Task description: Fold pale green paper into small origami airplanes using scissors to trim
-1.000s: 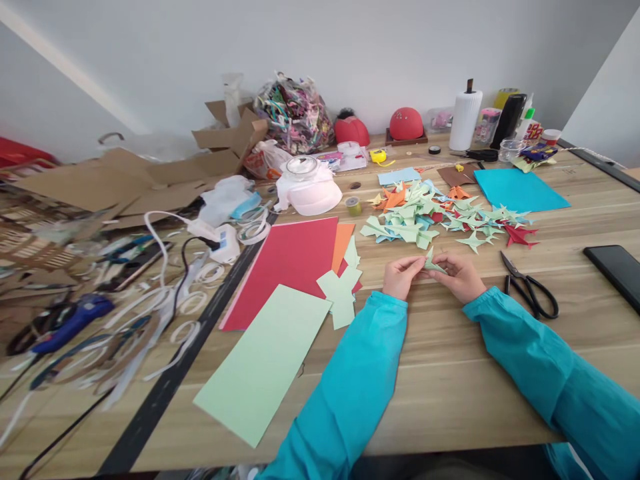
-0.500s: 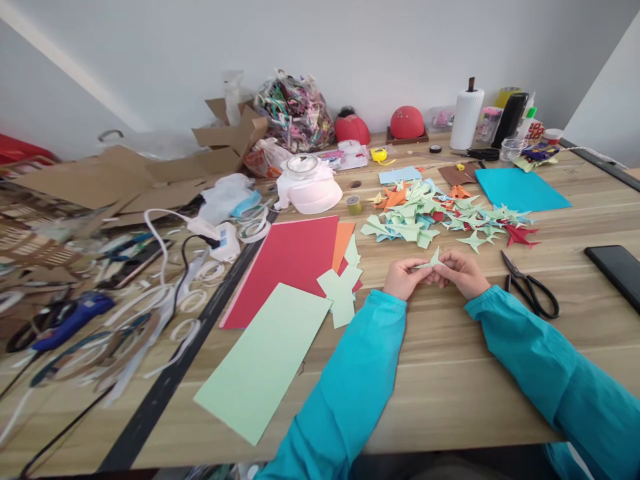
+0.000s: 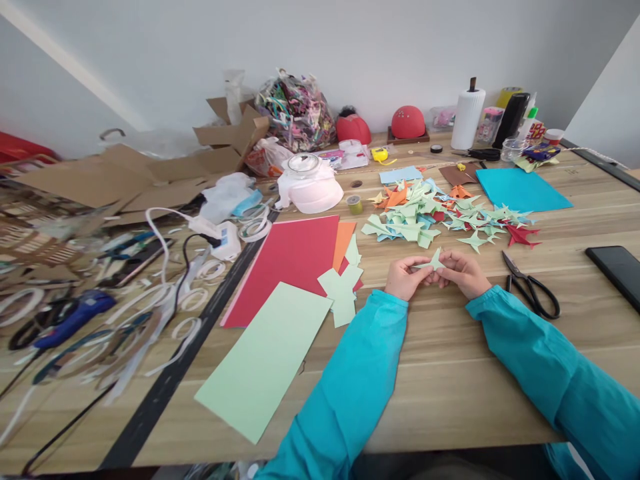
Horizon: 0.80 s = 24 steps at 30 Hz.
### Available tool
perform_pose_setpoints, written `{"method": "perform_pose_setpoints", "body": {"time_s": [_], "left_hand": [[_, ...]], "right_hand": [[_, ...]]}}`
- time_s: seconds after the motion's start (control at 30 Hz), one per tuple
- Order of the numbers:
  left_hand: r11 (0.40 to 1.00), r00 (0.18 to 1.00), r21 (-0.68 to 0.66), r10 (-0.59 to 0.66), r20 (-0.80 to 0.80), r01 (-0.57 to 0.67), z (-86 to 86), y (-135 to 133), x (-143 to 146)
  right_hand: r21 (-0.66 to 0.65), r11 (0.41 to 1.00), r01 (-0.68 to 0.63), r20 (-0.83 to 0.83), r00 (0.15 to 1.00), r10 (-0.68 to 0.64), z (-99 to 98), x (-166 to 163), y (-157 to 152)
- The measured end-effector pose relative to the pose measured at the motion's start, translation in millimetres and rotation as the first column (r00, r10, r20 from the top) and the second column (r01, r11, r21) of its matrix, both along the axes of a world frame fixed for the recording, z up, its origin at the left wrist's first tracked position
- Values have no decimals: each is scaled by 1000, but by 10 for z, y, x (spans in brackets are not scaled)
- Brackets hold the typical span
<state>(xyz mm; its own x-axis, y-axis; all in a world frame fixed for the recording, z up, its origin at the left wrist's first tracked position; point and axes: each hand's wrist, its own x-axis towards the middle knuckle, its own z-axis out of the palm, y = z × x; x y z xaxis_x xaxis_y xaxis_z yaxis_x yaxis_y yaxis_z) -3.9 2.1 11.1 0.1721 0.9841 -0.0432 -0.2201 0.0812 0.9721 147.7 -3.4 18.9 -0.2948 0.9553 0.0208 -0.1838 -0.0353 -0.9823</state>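
Right of centre in the frame, a crisp, pointed green paper piece [image 3: 437, 262], seemingly nearly finished, was pinched between the left hand [image 3: 404, 279] and right hand [image 3: 465, 274], with a spiky folded heap [image 3: 417, 208] apparently done above and flat cross-shaped cutouts [image 3: 343, 293] at centre unfolded.

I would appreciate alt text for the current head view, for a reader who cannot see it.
The left hand and right hand hold a small folded pale green paper over a wooden table. Beyond them lies a heap of paper shapes, mostly pale green; scissors lie to the right, a red sheet to the left.
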Motion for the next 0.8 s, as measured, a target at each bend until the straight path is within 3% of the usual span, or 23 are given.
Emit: {"method": "perform_pose_setpoints", "body": {"time_s": [0.4,0.57,0.8], "left_hand": [[1000,999,10,-1,32,1,-24,18,-4],[1000,1000,-12,21,8,-21,-47,24,-1],[997,996,2,-81,33,81,-11,-7,4]], "right_hand": [[-4,995,101,-10,995,-101,-60,10,22],[-20,996,90,-4,996,-90,-53,22,26],[-4,999,34,9,999,-34,-18,19,14]]}}
